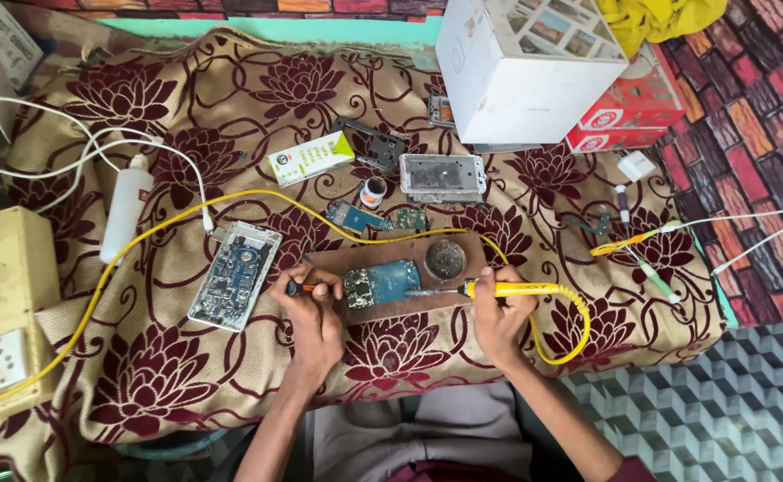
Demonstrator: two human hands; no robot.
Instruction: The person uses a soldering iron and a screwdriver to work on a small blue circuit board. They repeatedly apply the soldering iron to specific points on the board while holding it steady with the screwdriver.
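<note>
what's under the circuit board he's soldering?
The circuit board lies on a brown wooden board, which sits on the flowered cloth. What is under the cloth is covered and cannot be seen.

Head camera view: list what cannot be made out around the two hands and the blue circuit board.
- Tip of the small red-handled tool: hidden behind the left hand.
- Exact spot where the yellow soldering iron, held by the right hand, meets the blue circuit board: too small to see.
- Yellow cord: cut off by the left edge.
</note>
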